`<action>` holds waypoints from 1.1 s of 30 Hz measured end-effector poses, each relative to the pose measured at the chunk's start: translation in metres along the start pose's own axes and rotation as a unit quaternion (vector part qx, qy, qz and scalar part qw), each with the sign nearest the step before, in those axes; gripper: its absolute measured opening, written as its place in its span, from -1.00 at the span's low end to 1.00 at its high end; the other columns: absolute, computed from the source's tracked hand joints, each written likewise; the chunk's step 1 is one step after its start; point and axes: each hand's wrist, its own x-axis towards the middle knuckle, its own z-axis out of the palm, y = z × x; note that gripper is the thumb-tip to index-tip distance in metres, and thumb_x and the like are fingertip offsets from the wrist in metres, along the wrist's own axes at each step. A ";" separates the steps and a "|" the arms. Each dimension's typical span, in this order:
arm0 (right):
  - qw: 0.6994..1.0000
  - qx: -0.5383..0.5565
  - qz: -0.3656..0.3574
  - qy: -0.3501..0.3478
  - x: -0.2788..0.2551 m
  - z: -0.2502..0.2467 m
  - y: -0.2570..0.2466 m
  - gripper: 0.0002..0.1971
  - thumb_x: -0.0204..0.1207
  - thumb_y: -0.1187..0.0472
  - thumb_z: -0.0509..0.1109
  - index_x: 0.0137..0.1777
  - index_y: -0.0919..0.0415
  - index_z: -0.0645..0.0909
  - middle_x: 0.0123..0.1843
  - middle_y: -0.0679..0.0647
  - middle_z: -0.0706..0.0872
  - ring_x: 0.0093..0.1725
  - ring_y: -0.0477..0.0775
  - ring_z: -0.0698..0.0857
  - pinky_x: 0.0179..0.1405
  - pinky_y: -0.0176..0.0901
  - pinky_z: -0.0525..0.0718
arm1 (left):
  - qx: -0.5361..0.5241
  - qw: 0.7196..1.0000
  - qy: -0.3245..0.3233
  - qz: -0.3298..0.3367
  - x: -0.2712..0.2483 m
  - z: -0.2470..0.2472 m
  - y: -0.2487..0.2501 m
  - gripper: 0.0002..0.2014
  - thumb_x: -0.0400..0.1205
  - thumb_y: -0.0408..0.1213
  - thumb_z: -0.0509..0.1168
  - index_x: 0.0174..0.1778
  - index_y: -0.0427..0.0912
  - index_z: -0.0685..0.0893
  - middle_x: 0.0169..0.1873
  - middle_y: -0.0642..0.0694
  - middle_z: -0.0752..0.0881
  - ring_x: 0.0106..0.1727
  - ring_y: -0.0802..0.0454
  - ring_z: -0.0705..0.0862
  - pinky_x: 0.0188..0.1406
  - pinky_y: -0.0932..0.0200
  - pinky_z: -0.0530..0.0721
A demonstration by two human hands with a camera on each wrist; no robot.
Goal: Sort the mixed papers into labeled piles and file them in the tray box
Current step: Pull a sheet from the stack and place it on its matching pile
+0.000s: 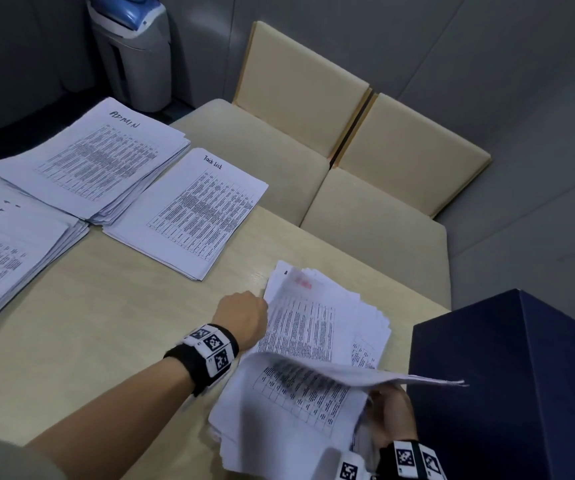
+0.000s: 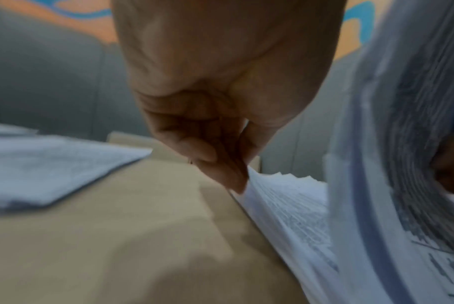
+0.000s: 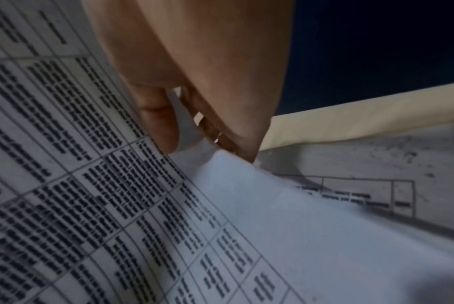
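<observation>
- White mixed paper stack (image 1: pixel 317 327): far left edge is pinched by left hand (image 1: pixel 243 318).
- Lifted printed sheet (image 1: pixel 313 375): is grasped by right hand (image 1: pixel 391 414) fingers (image 3: pixel 155 115).

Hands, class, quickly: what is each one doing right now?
Left hand: fingers pinch the unsorted stack's edge.
Right hand: fingers pinch a lifted sheet.
</observation>
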 end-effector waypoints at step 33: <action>0.997 0.038 -0.061 0.027 -0.030 0.019 -0.012 -0.71 0.34 0.65 0.15 -0.12 0.31 0.54 -0.16 0.29 0.65 -0.08 0.27 0.61 -0.16 0.01 0.59 | -0.385 0.897 0.011 -0.216 -0.004 0.015 -0.011 -0.59 0.41 0.23 0.52 -0.22 -0.05 0.65 -0.32 0.03 0.76 -0.29 0.03 0.73 -0.23 0.12 0.70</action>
